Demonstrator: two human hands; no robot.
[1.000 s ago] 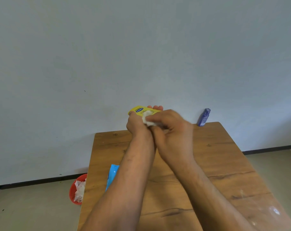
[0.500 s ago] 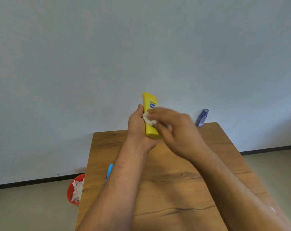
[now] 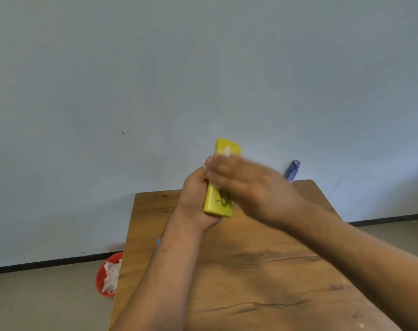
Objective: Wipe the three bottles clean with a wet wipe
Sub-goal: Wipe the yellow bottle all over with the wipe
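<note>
- Palm and thumb of the left hand (image 3: 195,199) are clamping round the lower half of the yellow bottle (image 3: 218,203), holding it up off the table (image 3: 263,271), nearly upright and leaning slightly to the right.
- The right hand (image 3: 247,185) is lying across the middle of the same bottle from the right, its fingers reaching over toward the left hand's thumb.
- It is pressing the wet wipe (image 3: 227,152) against the bottle's face. A small white corner is poking out above the fingers, on the bottle's upper part.
- This hand is smeared by motion blur, so I cannot tell whether its fingers are curling round the wipe or lying flat on it.
- Both forearms are crossing the wooden table from the near edge.
- The blue bottle (image 3: 292,170) is standing at the table's far edge near the right corner, well apart from the yellow one, with the pale wall (image 3: 203,68) behind it.
- A thin strip of a light blue packet (image 3: 158,242) is showing beside the left forearm, near the table's left edge.
- A red bin (image 3: 102,271) is sitting on the floor (image 3: 47,302) just left of the table, holding crumpled white wipes (image 3: 111,275).
</note>
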